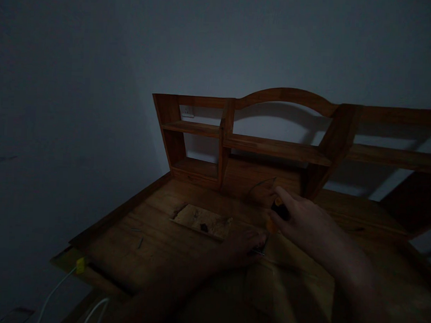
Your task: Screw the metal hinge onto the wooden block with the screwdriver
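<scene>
In the dim head view, my right hand (295,212) is closed around a black-and-orange tool handle (280,209), raised a little above the desk top. The tool's working end cannot be made out. My left hand (246,242) is low on the wood, just left of and below the tool, with its fingers bent together over a small dark thing with a shiny metal edge (259,252). What that thing is stays unclear. Left of this hand lies a rough-edged pale wood board (195,219) with a dark spot on it.
A wooden desk (153,216) carries an open shelf unit (276,147) along the wall. Two thin metal pieces, one a small rod (140,242), lie at left. A yellow plug-like piece (80,265) with a white cable hangs by the left edge. A wall socket (187,112) shows behind the shelves.
</scene>
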`<state>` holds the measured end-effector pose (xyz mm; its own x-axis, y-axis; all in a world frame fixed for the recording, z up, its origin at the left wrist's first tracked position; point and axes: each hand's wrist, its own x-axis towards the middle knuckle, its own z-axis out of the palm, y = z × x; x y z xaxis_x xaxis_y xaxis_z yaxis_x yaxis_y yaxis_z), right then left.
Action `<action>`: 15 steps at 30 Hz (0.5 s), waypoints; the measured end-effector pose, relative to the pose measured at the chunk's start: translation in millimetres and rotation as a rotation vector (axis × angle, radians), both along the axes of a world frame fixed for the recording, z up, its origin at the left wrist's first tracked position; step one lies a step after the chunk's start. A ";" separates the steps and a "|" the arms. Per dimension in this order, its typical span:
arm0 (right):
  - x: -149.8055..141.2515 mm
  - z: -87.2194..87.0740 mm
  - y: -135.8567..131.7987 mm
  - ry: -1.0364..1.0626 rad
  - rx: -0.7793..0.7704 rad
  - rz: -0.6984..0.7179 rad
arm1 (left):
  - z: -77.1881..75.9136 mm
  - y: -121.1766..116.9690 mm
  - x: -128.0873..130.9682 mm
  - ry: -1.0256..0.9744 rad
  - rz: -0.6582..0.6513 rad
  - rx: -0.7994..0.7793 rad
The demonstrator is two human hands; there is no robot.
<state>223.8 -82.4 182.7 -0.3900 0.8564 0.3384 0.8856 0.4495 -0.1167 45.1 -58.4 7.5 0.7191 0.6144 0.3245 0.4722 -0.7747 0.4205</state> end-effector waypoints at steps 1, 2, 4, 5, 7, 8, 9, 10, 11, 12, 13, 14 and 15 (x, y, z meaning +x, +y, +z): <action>-1.6 1.4 -0.7 -0.020 -0.007 -0.051 | 2.4 -0.9 -0.2 0.000 0.000 -0.007; -2.9 3.0 -1.5 -0.040 -0.009 -0.104 | 4.2 -1.8 -0.5 -0.010 -0.003 -0.012; -3.9 6.5 -3.3 -0.053 0.002 -0.159 | 5.3 -3.0 -0.9 -0.048 -0.012 -0.022; -3.3 8.0 -4.2 -0.037 0.008 -0.149 | 4.8 -3.2 -0.9 -0.064 -0.013 -0.029; -0.6 10.3 -6.1 0.037 -0.006 -0.048 | 2.9 -3.0 -0.4 -0.075 -0.005 -0.056; 0.9 11.0 -7.0 0.078 -0.025 0.018 | 2.1 -2.8 0.0 -0.075 0.008 -0.075; 1.9 11.4 -7.8 0.111 -0.051 0.076 | 1.8 -2.7 0.5 -0.076 0.019 -0.096; 2.4 11.5 -8.3 0.128 -0.074 0.109 | 1.8 -2.7 0.7 -0.079 0.026 -0.113; 2.1 11.5 -8.7 0.123 -0.087 0.103 | 2.2 -2.8 0.8 -0.085 0.030 -0.121; 1.2 11.5 -9.0 0.095 -0.087 0.056 | 2.6 -2.9 0.7 -0.089 0.031 -0.120; 0.1 11.5 -9.3 0.052 -0.070 -0.022 | 2.8 -3.0 0.3 -0.091 0.026 -0.112; -1.1 11.7 -9.5 0.006 -0.046 -0.108 | 2.7 -3.0 -0.2 -0.086 0.020 -0.097; -1.8 12.0 -9.8 -0.034 -0.024 -0.179 | 2.0 -2.9 -0.7 -0.077 0.017 -0.080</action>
